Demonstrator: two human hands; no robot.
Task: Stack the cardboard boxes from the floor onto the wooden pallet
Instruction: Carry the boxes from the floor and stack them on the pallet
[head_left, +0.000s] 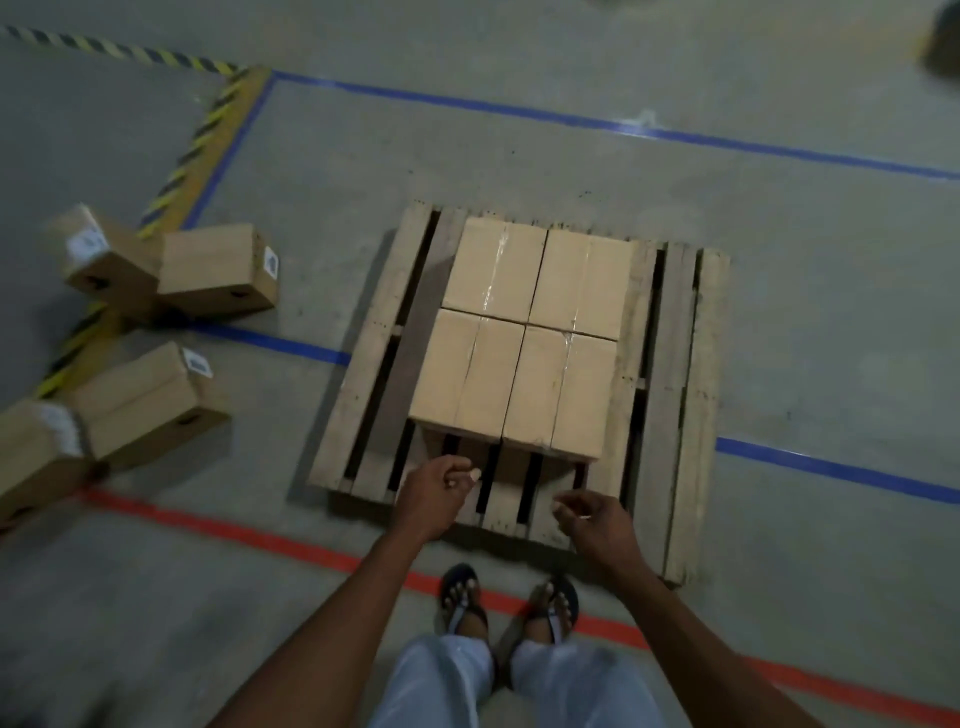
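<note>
A wooden pallet (680, 395) lies on the grey floor ahead of me. Several cardboard boxes (524, 332) stand packed together in a block on its middle. More cardboard boxes lie on the floor at the left: two tilted ones (218, 270) further back and two (140, 405) nearer me. My left hand (439, 491) hangs over the pallet's near edge, fingers loosely curled and empty. My right hand (597, 519) is beside it, also curled loosely and holding nothing.
A red floor line (260, 535) runs under my sandalled feet (511, 597). Blue lines (571, 119) frame the pallet's zone. Yellow-black hazard tape (208, 135) crosses the floor at the left, near the loose boxes.
</note>
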